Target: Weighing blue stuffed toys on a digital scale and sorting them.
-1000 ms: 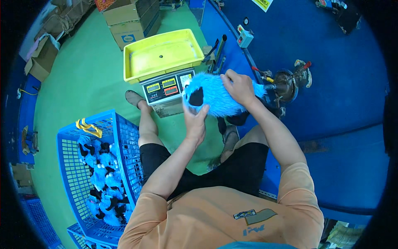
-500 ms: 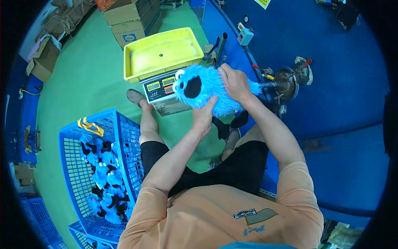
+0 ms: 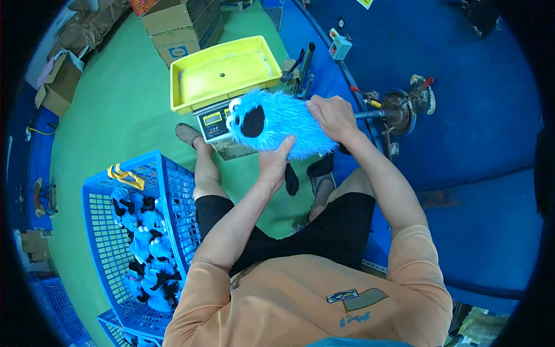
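Holding a fluffy blue plush toy [image 3: 277, 122] between both hands, the person sits above a green floor [image 3: 110, 121]; the toy is raised in the air over the knees, just in front of a weighing scale [image 3: 222, 124], and touches neither the floor nor the scale; its black mouth patch and white eyes face the left side of the view. The left hand [image 3: 274, 165] supports the toy from below, fingers curled up against the fur, gripping its lower edge; the right hand [image 3: 330, 117] is closed over the toy's right end, fingers pressed into the fur. A yellow tray [image 3: 225, 72] rests on top of the scale, its bare inside showing, and the scale's display panel sits just below the tray's near edge. A blue crate [image 3: 167, 191] stands on the floor at the person's left, beside the left leg; it contains a pile of further blue plush toys [image 3: 144, 254], and a yellow strap lies on its far rim. Cardboard boxes [image 3: 179, 26] stand on the floor beyond the tray. A metal machine nozzle [image 3: 399, 110] is mounted on the blue surface at the right, near the right hand.
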### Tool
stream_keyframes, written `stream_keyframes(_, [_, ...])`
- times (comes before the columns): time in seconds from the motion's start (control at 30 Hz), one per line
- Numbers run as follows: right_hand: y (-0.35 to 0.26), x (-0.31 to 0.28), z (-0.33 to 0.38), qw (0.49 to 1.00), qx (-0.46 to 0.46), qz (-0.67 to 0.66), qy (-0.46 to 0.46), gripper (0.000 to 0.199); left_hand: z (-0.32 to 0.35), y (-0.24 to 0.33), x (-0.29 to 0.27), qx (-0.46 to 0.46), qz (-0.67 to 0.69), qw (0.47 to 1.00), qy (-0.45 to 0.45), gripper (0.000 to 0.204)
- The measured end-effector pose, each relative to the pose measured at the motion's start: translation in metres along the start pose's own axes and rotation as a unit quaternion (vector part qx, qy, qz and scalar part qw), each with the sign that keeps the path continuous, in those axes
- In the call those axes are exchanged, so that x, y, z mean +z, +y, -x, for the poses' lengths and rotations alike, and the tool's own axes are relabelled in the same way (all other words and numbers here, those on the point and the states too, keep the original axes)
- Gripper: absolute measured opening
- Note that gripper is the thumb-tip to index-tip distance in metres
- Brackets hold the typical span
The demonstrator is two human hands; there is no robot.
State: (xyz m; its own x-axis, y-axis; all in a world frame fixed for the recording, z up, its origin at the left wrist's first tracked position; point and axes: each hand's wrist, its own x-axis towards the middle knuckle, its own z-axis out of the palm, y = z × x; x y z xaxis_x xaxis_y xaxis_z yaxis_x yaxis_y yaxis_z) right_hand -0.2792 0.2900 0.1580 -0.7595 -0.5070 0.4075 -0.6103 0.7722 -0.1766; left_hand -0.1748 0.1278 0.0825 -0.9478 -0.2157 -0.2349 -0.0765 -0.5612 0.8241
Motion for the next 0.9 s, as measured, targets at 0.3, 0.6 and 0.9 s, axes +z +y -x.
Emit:
stream_keyframes(0.3, [-0.016,0.002,-0.009,0.997,0.066,-0.025,-0.021,0.039,-0.013,0.015,-0.008,0.04,0.0,0.999,0.002,0.046])
stream_keyframes(0.6, [-0.018,0.005,-0.014,0.997,0.059,-0.039,-0.035,0.038,-0.005,0.028,-0.019,-0.008,-0.017,1.0,0.013,0.041])
stream_keyframes(0.9, [-0.012,0.013,-0.018,0.969,0.036,-0.242,0.032,0.044,0.005,0.076,-0.037,0.007,-0.125,0.991,-0.041,0.038])
